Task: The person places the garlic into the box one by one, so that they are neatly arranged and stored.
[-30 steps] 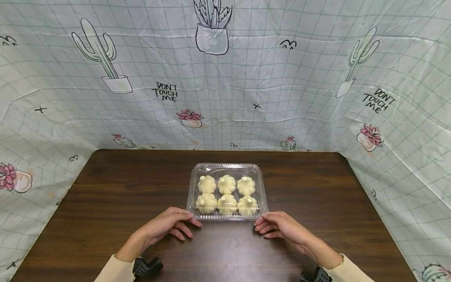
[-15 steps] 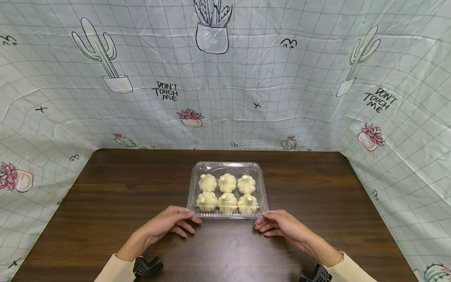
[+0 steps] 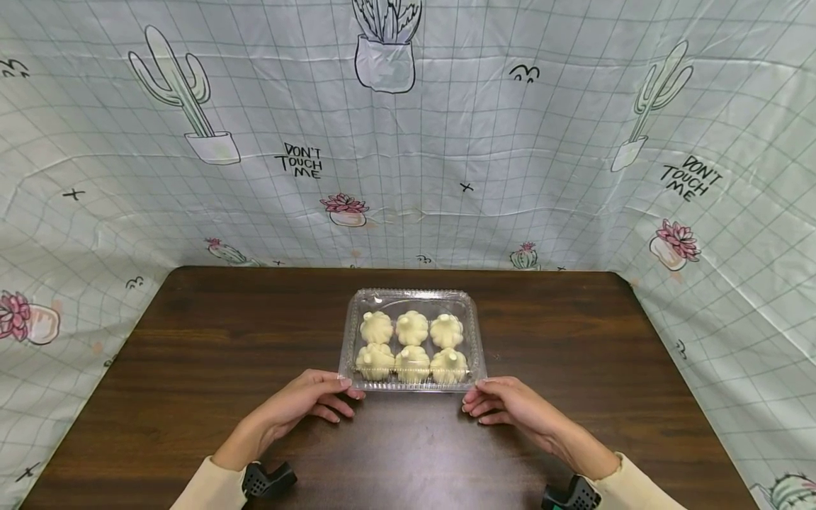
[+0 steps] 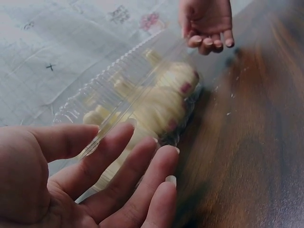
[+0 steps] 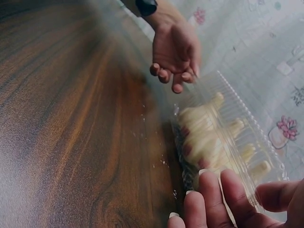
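Observation:
A clear plastic clamshell container (image 3: 472, 326) sits in the middle of the head view with its lid down. Inside, two rows of cream-coloured, garlic-bulb-like pieces (image 3: 411, 328) show ribbed sides and short stalks. At its near left corner, my left hand (image 3: 304, 398) pinches the rim between thumb and index finger, the other fingers spread loosely below. My right hand (image 3: 510, 405) pinches the near right corner the same way. Reddish patches mark the lower sides of the pieces (image 4: 161, 107) in the left wrist view. Whether the container's base touches the table cannot be told.
Dark wood-grain tabletop (image 3: 242, 333) surrounds the container on all sides. A pale gridded cloth (image 3: 408, 156) with cactus drawings hangs behind and along both sides. Small light specks (image 5: 164, 164) dot the table near the container in the right wrist view.
The container and both hands have shifted very slightly away from me, while the whole head view has tilted a little. Both hands keep their hold on the rim.

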`<state>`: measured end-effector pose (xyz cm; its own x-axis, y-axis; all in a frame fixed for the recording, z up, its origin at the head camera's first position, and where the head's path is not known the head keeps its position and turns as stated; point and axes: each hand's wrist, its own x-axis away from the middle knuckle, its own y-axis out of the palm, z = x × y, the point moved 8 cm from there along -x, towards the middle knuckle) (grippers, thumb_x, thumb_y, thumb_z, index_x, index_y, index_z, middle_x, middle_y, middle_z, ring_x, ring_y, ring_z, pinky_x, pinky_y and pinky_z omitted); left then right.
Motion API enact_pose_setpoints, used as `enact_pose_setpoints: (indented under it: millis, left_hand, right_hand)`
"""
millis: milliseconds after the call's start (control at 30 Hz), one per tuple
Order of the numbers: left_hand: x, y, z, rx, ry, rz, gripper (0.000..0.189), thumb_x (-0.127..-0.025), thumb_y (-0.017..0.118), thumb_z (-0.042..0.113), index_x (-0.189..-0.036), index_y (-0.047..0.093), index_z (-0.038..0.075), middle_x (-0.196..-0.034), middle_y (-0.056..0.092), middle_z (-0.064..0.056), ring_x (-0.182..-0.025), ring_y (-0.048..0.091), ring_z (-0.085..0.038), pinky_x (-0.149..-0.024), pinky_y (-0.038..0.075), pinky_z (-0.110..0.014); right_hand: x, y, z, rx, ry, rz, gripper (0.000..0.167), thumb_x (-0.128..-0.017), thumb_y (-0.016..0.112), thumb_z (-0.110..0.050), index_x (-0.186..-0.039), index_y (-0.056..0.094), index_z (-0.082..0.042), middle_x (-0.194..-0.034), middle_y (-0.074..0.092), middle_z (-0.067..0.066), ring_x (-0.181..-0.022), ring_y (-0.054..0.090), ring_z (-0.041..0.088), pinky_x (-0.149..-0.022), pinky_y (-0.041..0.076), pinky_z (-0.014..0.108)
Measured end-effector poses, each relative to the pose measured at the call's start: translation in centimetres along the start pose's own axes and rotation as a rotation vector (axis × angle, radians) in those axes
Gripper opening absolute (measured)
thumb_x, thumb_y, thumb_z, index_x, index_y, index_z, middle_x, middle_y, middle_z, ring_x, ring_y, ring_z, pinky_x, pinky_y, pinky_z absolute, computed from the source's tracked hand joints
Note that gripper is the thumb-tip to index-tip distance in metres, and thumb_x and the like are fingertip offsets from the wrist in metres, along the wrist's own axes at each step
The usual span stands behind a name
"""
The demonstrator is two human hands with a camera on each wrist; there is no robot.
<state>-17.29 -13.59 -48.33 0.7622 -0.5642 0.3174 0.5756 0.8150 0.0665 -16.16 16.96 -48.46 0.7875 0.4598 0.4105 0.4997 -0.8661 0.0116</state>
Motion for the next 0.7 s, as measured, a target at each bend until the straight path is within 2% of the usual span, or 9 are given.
enact_pose_setpoints:
  millis: [333, 467, 700]
  left_hand:
    - [-0.04, -0.19, -0.09, 0.036, 0.003, 0.03, 0.038, -0.111, 0.053, 0.019, -0.128, 0.069, -0.011, -0.126, 0.074, -0.018, -0.095, 0.076, -0.013, -0.083, 0.063, -0.03]
    - [-0.18, -0.37, -0.19, -0.007, 0.008, 0.071, 0.04, -0.113, 0.052, 0.023, -0.129, 0.067, -0.011, -0.125, 0.073, -0.017, -0.095, 0.075, -0.013, -0.083, 0.063, -0.031]
    - [-0.33, -0.31, -0.02, -0.097, 0.067, 0.127, 0.038, -0.113, 0.051, 0.018, -0.123, 0.066, -0.016, -0.121, 0.072, -0.022, -0.096, 0.076, -0.018, -0.081, 0.063, -0.031]
  right_hand:
    - [-0.07, -0.02, 0.12, -0.012, -0.006, 0.028, 0.036, -0.114, 0.043, -0.021, -0.111, 0.071, 0.001, -0.1, 0.073, 0.001, -0.096, 0.069, 0.015, -0.086, 0.059, 0.03]
    - [-0.13, 0.04, 0.09, -0.007, -0.013, 0.034, 0.035, -0.113, 0.044, -0.02, -0.111, 0.07, 0.003, -0.099, 0.073, 0.001, -0.095, 0.068, 0.014, -0.085, 0.059, 0.028]
    - [-0.13, -0.05, 0.01, 0.0, -0.032, 0.069, 0.034, -0.113, 0.047, -0.019, -0.113, 0.07, 0.006, -0.101, 0.073, 0.002, -0.096, 0.069, 0.014, -0.085, 0.06, 0.027]
